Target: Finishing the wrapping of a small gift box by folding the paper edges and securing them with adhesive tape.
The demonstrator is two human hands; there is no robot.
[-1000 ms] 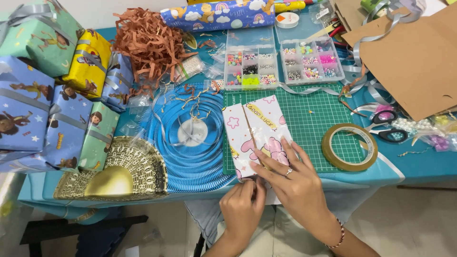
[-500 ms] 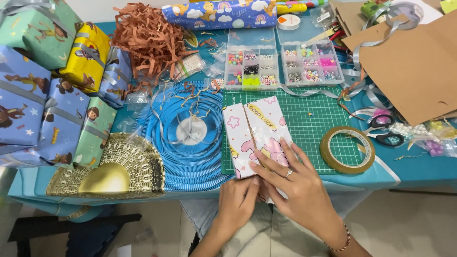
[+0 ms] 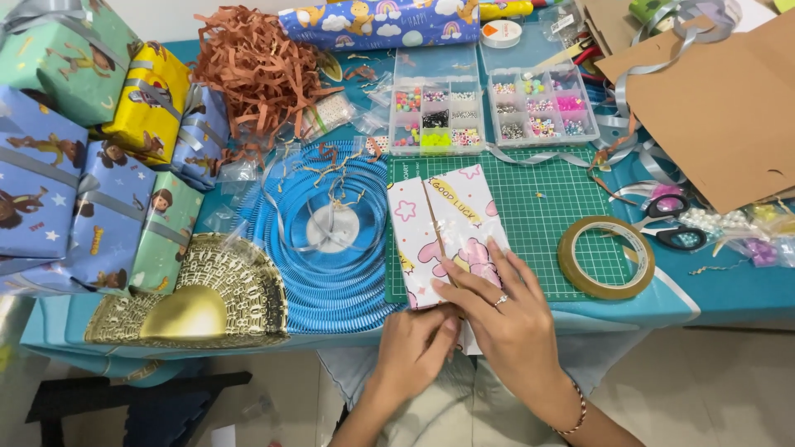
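1. At the near table edge, the right hand lies flat, fingers spread, palm down on the lower end of a small gift packet wrapped in white paper with pink cartoon shapes; a ring shows on one finger, a beaded bracelet at the wrist.
2. Left hand just left of and touching the right one, fingers curled, fingertips pinching the packet's near bottom edge where the paper overhangs the table.
3. Packet rests on the green cutting mat, long side pointing away from the hands, a paper seam running down its length.
4. Right of the right hand, on the mat's edge: brown tape roll, lying flat.
5. Farther right of it: black-handled scissors among grey ribbon and pearl beads.
6. Beyond the packet, away from the hands: two clear bead organizer boxes side by side.
7. Left of the left hand: blue coiled ribbon disc, then a gold paper fan nearer the edge.
8. Far left: stack of wrapped gift boxes, blue, green, yellow.
9. Back, beyond the disc: brown shredded paper and a wrapping paper roll.
10. Far right back: brown cardboard sheet.
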